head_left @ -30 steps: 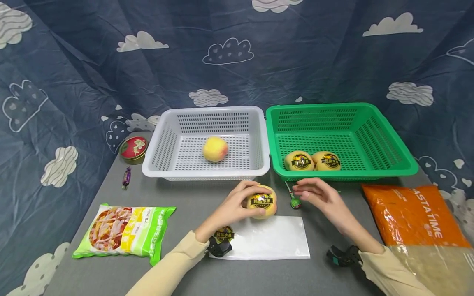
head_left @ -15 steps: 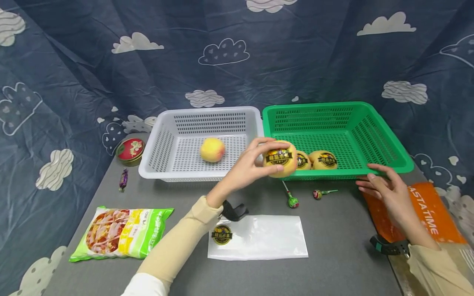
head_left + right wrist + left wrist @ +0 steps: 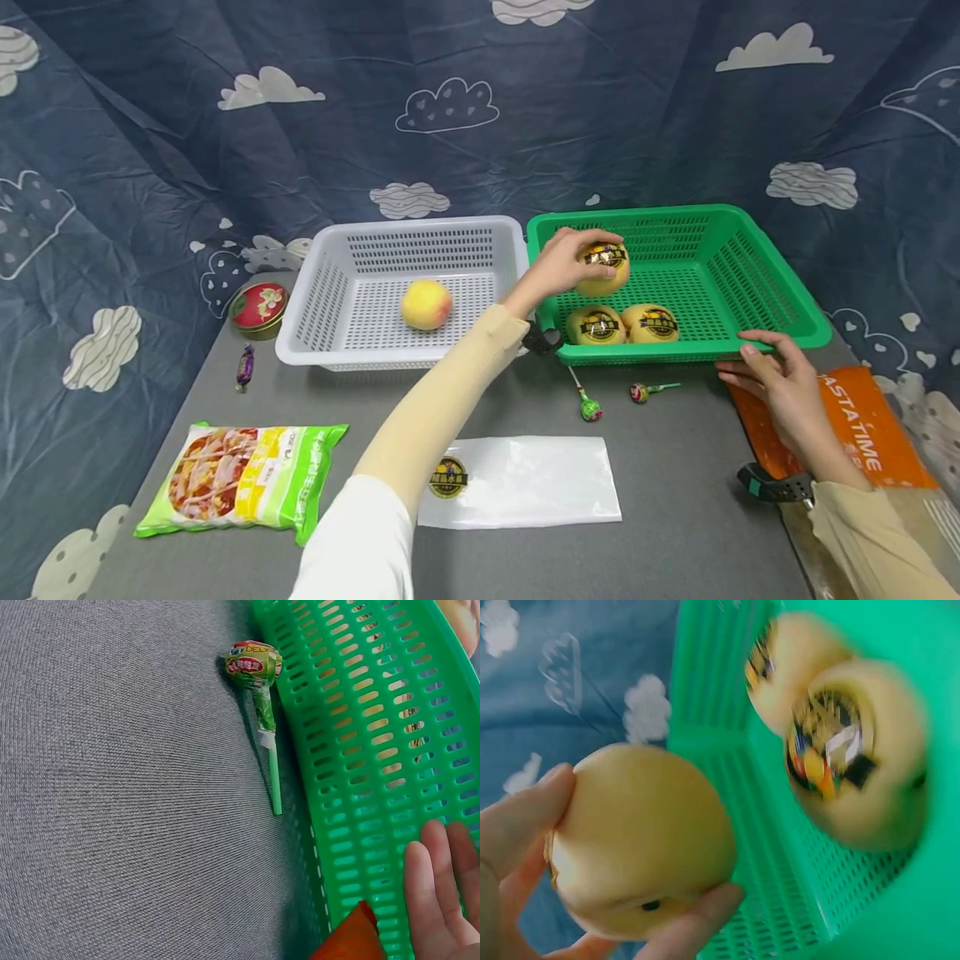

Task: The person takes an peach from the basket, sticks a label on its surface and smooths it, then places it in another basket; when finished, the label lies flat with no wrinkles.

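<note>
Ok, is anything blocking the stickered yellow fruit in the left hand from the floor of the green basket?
Nothing visible blocks it. The left hand holds the stickered yellow fruit above bare mesh of the green plastic basket, just behind two stickered yellow fruits lying at the front wall.

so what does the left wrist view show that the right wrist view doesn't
Only the left wrist view shows the left hand gripping a yellow fruit, with two labelled fruits lying in the basket.
Only the right wrist view shows a lollipop on the grey table beside the basket's wall, an orange packet corner, and the right hand's fingers resting straight against that wall.
Both show the green basket.
</note>
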{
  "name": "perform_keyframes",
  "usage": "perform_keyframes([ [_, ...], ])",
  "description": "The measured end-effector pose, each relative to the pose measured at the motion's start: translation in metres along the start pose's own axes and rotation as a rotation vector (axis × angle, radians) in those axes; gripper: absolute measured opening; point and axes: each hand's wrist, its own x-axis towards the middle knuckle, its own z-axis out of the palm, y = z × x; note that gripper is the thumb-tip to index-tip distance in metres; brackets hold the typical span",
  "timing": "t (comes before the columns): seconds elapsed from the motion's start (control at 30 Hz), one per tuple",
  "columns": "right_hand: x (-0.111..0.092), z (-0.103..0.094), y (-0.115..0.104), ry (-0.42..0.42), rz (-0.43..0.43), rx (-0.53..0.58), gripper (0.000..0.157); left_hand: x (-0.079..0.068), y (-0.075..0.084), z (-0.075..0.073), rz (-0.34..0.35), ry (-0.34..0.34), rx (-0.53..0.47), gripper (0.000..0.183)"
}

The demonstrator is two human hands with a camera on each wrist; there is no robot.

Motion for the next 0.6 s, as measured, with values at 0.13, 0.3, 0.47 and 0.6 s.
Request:
perform_keyframes([
  [0.13, 0.001, 0.000, 0.001, -0.014, -0.001, 0.006, 0.026, 0.019, -0.006, 0.005, -0.116, -0.067, -0.034, 0.045],
  [0.3, 0.002, 0.000, 0.003, -0.011, -0.004, 0.017, 0.026, 0.032, -0.011, 0.013, -0.276, -0.074, -0.079, 0.042],
  [0.47, 0.002, -0.001, 0.007, -0.015, -0.013, 0.027, 0.027, 0.034, -0.013, 0.025, -0.351, 0.027, -0.070, 0.040],
  [0.6, 0.001, -0.002, 0.008, -0.013, -0.023, 0.033, 0.027, 0.031, -0.012, 0.034, -0.421, 0.030, 0.022, 0.040],
])
